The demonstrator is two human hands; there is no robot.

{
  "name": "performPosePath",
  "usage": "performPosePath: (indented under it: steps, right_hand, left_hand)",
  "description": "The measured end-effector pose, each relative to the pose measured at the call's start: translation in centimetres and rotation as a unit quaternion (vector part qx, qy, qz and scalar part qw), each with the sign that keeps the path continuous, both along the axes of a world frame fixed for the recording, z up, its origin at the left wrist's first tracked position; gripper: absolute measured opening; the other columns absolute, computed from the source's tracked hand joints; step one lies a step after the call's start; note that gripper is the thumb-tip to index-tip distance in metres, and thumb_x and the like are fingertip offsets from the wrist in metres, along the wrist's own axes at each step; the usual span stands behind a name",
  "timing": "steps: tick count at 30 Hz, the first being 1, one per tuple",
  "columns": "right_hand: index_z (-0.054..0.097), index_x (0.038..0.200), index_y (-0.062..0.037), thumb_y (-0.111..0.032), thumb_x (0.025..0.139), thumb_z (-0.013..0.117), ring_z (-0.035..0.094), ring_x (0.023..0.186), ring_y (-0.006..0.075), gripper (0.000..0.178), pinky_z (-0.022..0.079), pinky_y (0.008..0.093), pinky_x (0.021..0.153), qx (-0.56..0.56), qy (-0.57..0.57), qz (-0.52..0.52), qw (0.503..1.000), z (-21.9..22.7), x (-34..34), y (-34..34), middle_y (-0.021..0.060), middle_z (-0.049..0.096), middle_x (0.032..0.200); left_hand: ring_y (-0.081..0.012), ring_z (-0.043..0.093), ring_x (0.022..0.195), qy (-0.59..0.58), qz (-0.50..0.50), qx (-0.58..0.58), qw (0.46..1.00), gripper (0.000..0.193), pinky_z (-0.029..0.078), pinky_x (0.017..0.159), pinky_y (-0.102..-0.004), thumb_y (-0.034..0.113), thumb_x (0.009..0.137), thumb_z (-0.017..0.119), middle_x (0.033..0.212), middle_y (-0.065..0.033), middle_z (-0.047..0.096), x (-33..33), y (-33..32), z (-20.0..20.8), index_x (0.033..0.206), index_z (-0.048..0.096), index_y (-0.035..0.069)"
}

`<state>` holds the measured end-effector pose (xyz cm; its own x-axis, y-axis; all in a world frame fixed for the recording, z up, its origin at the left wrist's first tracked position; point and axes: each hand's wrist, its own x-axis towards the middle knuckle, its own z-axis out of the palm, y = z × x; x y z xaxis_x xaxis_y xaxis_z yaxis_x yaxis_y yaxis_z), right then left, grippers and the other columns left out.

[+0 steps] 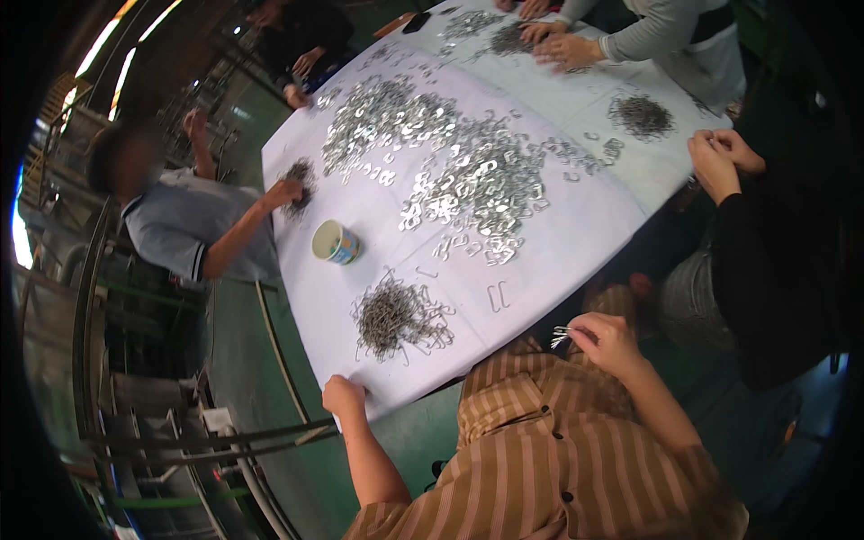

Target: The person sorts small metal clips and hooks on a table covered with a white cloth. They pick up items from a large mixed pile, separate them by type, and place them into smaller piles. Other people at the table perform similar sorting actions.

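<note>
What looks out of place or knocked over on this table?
The small cup lies tipped on its side on the white table cover, between the wire clip heap and the flat metal pieces; nothing visibly spilled from it. Two loose clips lie apart from the heap.

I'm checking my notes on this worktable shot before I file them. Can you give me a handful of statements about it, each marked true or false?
1. The right hand holds a small bunch of thin wire pieces. True.
2. The left hand lifts the cup. False: it rests on the near edge of the white table cover, apart from the cup.
3. The cup lies on its side. True, with its open mouth in view.
4. The dark wire pile lies between the left hand and the cup. True.
5. The big spread of shiny flat metal pieces sits nearest the person. False: it lies beyond the wire pile.
</note>
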<state>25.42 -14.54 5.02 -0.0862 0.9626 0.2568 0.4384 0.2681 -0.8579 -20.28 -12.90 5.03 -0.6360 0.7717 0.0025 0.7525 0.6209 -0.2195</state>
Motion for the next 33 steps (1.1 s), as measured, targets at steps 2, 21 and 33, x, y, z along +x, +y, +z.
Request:
performPosePath:
  steps: [2, 21, 33]
  right_hand:
    - [0.064, 0.086, -0.0009, -0.003, 0.082, 0.067, 0.066, 0.066, 0.0247, 0.005, 0.051, 0.0320, 0.059, -0.020, 0.039, -0.010, 0.999, -0.2, 0.0, -0.3, 0.0123, 0.066, 0.078]
    - [0.067, 0.087, 0.0013, -0.002, 0.079, 0.070, 0.068, 0.069, 0.0172, 0.010, 0.054, 0.0277, 0.063, -0.065, 0.132, -0.045, 0.988, -0.1, -1.2, -1.6, 0.0099, 0.068, 0.079]
    - [0.067, 0.088, 0.0013, -0.001, 0.079, 0.069, 0.069, 0.070, 0.0202, 0.009, 0.055, 0.0289, 0.063, -0.044, 0.118, -0.069, 0.990, 0.0, -1.5, -1.0, 0.0116, 0.068, 0.080]
  left_hand:
    - [-0.0365, 0.069, 0.082, 0.018, -0.004, 0.034, 0.999, 0.016, 0.055, 0.070, -0.0449, 0.016, 0.070, 0.064, 0.084, -0.0178, 0.070, -0.1, 0.0, -0.4, 0.079, 0.069, 0.002]
    - [-0.0173, 0.055, 0.076, -0.651, -0.460, 0.127, 0.590, 0.007, 0.046, 0.070, -0.0271, 0.000, 0.082, 0.065, 0.083, -0.0084, 0.056, 27.0, 1.9, 3.5, 0.082, 0.058, -0.001]
    - [-0.0202, 0.056, 0.078, -0.583, -0.504, 0.153, 0.618, 0.009, 0.046, 0.071, -0.0290, 0.000, 0.080, 0.067, 0.084, -0.0095, 0.056, 27.9, 2.9, 1.1, 0.082, 0.058, -0.001]
